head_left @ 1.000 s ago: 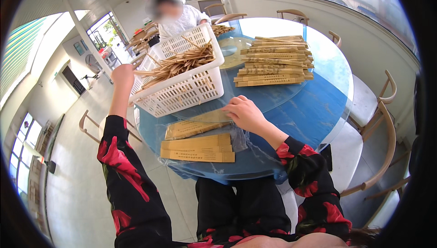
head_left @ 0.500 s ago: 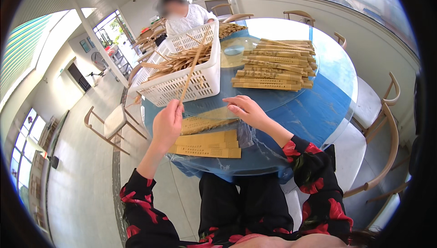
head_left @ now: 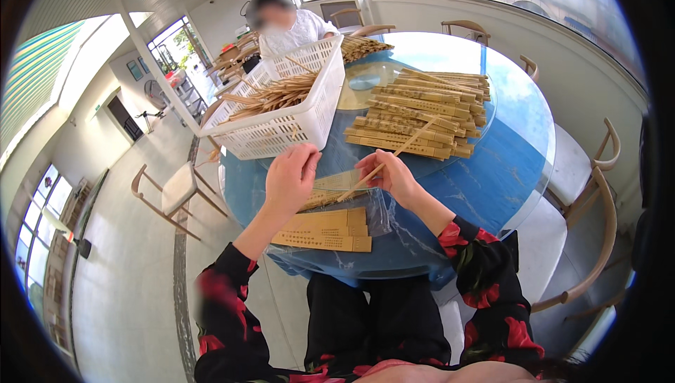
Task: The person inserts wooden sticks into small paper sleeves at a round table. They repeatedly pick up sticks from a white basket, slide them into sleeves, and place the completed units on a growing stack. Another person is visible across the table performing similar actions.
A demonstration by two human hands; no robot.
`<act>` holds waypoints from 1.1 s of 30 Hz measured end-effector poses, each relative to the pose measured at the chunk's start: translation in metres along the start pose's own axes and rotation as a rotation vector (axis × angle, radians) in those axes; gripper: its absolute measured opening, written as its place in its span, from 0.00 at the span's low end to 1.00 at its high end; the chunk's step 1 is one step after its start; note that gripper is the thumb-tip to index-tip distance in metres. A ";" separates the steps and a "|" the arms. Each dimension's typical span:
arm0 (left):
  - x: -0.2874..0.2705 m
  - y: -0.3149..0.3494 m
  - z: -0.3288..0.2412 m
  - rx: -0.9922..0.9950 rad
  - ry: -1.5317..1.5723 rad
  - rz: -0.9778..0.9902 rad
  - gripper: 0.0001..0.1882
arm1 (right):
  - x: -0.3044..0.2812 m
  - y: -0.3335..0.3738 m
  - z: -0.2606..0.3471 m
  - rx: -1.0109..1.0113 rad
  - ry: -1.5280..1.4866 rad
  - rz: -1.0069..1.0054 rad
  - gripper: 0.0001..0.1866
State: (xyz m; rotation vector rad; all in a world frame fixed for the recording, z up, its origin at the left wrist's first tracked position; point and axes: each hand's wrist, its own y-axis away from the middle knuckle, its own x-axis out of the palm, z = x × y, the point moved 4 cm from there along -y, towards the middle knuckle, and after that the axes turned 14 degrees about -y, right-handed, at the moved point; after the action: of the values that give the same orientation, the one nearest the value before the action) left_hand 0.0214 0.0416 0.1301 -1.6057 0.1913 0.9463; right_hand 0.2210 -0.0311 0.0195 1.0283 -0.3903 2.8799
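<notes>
My right hand point(head_left: 395, 180) pinches a slender pair of wooden chopsticks point(head_left: 402, 145), slanting from above the near paper sleeves up toward the sleeved stack. To its left, my left hand point(head_left: 290, 176) hovers before the white basket with fingers curled in and nothing visible in them. Flat yellow-brown paper sleeves point(head_left: 320, 232) with print lie fanned at the table's near edge. Behind them, more sleeves point(head_left: 330, 190) lie on clear plastic film point(head_left: 380, 216), partly hidden by my left hand. The white slotted basket point(head_left: 278, 133) holds many loose wooden chopsticks point(head_left: 278, 95).
A large stack of sleeved chopsticks point(head_left: 429, 109) lies on the round glass-topped table point(head_left: 510, 137) with its blue cover. Another pile point(head_left: 362, 47) lies beyond the basket, near a seated person in white point(head_left: 295, 31). Wooden chairs point(head_left: 179, 190) stand around.
The chopsticks have passed from my left hand to my right, and tilt the other way. My left hand has moved right and its fingers are empty as far as I see.
</notes>
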 end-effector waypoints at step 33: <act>-0.017 -0.164 0.236 -0.176 -0.823 0.001 0.06 | 0.019 0.006 -0.023 0.206 0.050 -0.001 0.28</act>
State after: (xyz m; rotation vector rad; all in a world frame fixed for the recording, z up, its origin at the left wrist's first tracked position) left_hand -0.0013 0.2913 0.2722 -1.2453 -0.4707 1.5734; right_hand 0.1919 -0.0318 0.0130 0.9787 -0.0906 2.9874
